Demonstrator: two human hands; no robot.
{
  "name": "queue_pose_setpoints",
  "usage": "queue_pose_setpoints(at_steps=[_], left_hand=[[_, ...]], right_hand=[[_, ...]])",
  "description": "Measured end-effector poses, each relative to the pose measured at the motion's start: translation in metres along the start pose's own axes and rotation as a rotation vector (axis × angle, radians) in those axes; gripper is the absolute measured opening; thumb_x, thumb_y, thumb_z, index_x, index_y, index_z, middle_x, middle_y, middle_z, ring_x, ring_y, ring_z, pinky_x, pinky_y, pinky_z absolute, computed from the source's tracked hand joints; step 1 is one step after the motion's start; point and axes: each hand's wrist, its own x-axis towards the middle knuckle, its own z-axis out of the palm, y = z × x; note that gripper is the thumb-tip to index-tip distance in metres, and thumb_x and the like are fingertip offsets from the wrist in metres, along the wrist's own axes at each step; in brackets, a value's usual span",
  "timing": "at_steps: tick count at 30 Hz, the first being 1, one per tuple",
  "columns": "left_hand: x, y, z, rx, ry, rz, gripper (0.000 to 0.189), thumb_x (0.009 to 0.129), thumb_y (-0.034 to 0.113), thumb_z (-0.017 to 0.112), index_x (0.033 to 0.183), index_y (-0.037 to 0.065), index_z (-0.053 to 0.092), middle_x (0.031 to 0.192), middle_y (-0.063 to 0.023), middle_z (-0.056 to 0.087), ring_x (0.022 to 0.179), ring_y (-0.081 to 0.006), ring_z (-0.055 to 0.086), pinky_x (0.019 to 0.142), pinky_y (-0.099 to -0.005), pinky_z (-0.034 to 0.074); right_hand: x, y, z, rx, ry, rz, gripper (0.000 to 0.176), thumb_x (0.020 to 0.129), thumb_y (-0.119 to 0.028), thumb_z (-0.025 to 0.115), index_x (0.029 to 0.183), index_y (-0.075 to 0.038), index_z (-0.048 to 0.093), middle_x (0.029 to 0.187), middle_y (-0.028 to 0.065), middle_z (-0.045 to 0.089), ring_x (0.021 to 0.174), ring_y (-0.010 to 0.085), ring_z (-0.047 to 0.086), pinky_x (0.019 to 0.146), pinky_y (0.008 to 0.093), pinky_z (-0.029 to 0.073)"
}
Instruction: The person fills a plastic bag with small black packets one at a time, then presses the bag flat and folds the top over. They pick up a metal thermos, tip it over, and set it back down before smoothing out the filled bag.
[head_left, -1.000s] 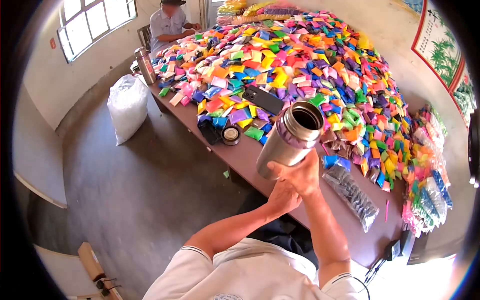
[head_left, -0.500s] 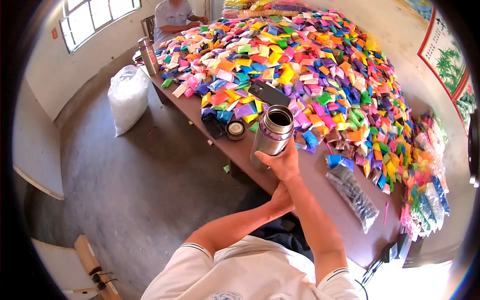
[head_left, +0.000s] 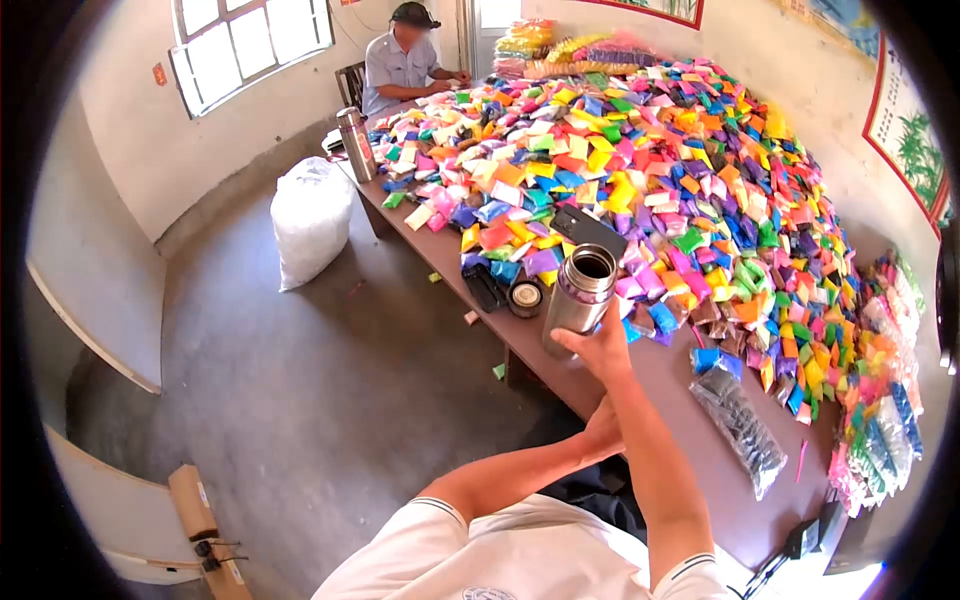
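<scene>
An uncapped steel thermos flask (head_left: 580, 295) stands upright at the front edge of the brown table (head_left: 665, 390), its dark mouth facing up. My right hand (head_left: 603, 345) is wrapped round its lower right side, the thumb across the front. My left hand (head_left: 604, 428) is beside my right forearm, below the flask. Its fingers are hidden behind that forearm. The flask's round lid (head_left: 525, 298) lies left of it, beside a small black case-like object (head_left: 484, 288). Behind the flask, a black smartphone (head_left: 588, 229) rests on the colourful packets.
A large heap of small coloured packets (head_left: 640, 150) covers much of the table. A clear bag of dark pieces (head_left: 740, 432) lies at right. Another flask (head_left: 356, 145) stands at the far left corner, near a white sack (head_left: 312, 222) on the floor. A co-worker (head_left: 405, 62) sits at the far end.
The view has tilted up and turned left, so the scene sits lower and further right, with more of the co-worker showing. My right hand keeps its hold on the flask.
</scene>
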Motion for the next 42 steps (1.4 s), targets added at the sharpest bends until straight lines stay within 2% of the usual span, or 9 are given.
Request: queue_pose_setpoints(at_steps=[2,4,7,10,16,21,28,34,42], left_hand=[[0.002,0.001,-0.001,-0.105,0.13,-0.029,0.013,0.083,0.025,0.059,0.084,0.013,0.058,0.081,-0.004,0.057,0.087,-0.0225,0.057,0.077,-0.0422,0.043],[-0.012,-0.002,0.015,0.207,-0.086,-0.04,0.015,0.085,0.024,0.057,0.083,0.01,0.061,0.081,-0.0053,0.061,0.087,-0.0238,0.061,0.083,-0.0441,0.043],[-0.002,0.004,0.007,0.164,-0.307,-0.192,0.015,0.086,0.022,0.057,0.08,0.009,0.064,0.076,-0.0065,0.063,0.083,-0.0262,0.063,0.083,-0.0442,0.044],[-0.001,0.002,0.006,0.038,-0.202,-0.184,0.02,0.085,0.021,0.06,0.07,0.008,0.063,0.072,-0.0084,0.063,0.075,-0.0273,0.063,0.082,-0.0442,0.044],[0.007,0.006,0.004,0.141,-0.245,-0.119,0.026,0.083,0.019,0.061,0.06,0.009,0.061,0.066,-0.0087,0.063,0.068,-0.0263,0.063,0.075,-0.0418,0.044],[0.02,0.019,0.005,0.112,-0.301,-0.109,0.025,0.08,0.017,0.06,0.058,0.006,0.062,0.063,-0.012,0.064,0.061,-0.0299,0.063,0.068,-0.0468,0.046],[0.036,0.078,0.055,0.017,-0.525,0.036,0.03,0.084,0.021,0.059,0.059,0.006,0.065,0.064,-0.0154,0.065,0.061,-0.0326,0.063,0.071,-0.0471,0.046],[0.062,0.111,0.099,-0.103,-0.71,0.129,0.019,0.078,0.021,0.063,0.063,0.01,0.064,0.07,-0.0108,0.067,0.069,-0.0287,0.064,0.068,-0.0442,0.041],[0.049,0.099,0.116,-0.222,-0.603,0.212,0.013,0.078,0.021,0.062,0.07,0.013,0.058,0.069,-0.0039,0.059,0.072,-0.0219,0.059,0.073,-0.0389,0.039]], right_hand=[[-0.01,0.023,-0.012,-0.173,0.13,-0.118,0.096,0.063,-0.026,0.09,0.139,0.0,0.037,0.131,0.0178,0.055,0.119,0.0261,0.055,0.1,0.0395,0.044],[-0.027,0.008,-0.056,-0.155,0.125,-0.159,0.069,0.071,-0.021,0.085,0.127,0.003,0.052,0.122,0.0156,0.061,0.111,0.0234,0.059,0.095,0.0366,0.047],[-0.067,0.004,-0.123,-0.069,0.204,0.039,0.026,0.086,-0.011,0.069,0.106,0.004,0.064,0.092,0.0079,0.067,0.086,0.0155,0.063,0.08,0.0296,0.05],[-0.118,0.018,-0.178,-0.108,0.289,0.096,0.011,0.091,-0.008,0.061,0.092,0.003,0.065,0.076,0.0035,0.061,0.071,0.0105,0.057,0.067,0.0262,0.048],[-0.213,0.061,-0.225,-0.373,0.378,0.224,0.026,0.083,-0.004,0.06,0.063,0.0,0.044,0.059,0.0049,0.043,0.057,0.0101,0.039,0.051,0.0302,0.033],[-0.228,0.064,-0.209,-0.331,0.575,0.133,0.031,0.084,-0.004,0.056,0.061,0.0,0.035,0.055,0.0133,0.031,0.051,0.0169,0.03,0.048,0.0373,0.028],[-0.226,0.044,-0.212,-0.107,0.63,0.26,0.042,0.097,-0.022,0.055,0.064,0.001,0.042,0.057,0.0143,0.031,0.053,0.015,0.031,0.048,0.0384,0.028],[-0.226,0.034,-0.215,0.047,0.691,0.259,0.045,0.103,-0.027,0.046,0.064,-0.004,0.041,0.059,-0.0019,0.036,0.059,0.0074,0.033,0.051,0.0311,0.029],[-0.221,0.033,-0.212,-0.106,0.727,0.337,0.037,0.091,-0.012,0.06,0.06,-0.001,0.044,0.055,0.0173,0.047,0.044,0.0289,0.044,0.045,0.0377,0.035]])
